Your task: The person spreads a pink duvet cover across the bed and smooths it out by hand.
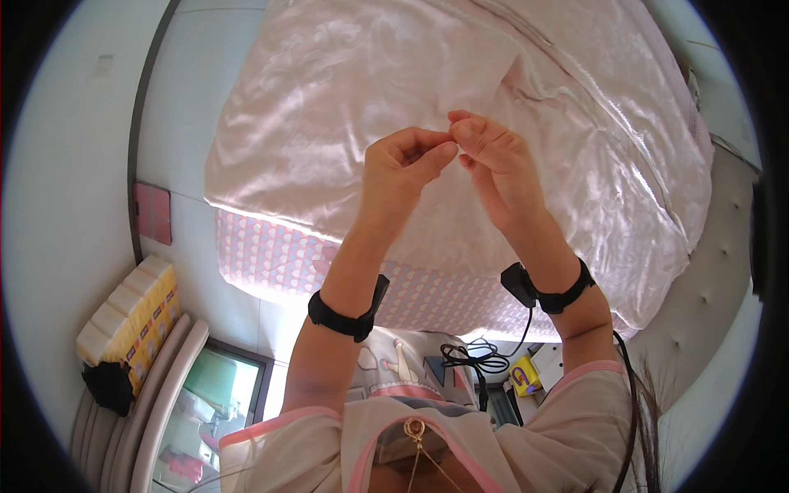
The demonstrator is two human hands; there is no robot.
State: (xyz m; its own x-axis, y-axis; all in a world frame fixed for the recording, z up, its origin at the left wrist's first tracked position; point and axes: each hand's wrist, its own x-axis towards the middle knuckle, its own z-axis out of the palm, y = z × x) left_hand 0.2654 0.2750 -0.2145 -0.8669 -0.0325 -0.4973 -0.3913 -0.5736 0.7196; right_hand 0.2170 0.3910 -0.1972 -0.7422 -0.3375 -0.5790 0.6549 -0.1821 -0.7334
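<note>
A row of yellow-and-white packs (152,306) sits at far left. The pale pink quilt (308,115) spreads below both hands. The left hand (401,164) holds thumb and forefinger pinched together. Beside its fingertips, the right hand (503,164) curves narrowly. Whether either grips a small item cannot be told.

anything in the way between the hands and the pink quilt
Nothing visible: the bare left hand and bare right hand are above the shiny, pale-pink fabric quilt; the black coiled cable sits nearer the body.
</note>
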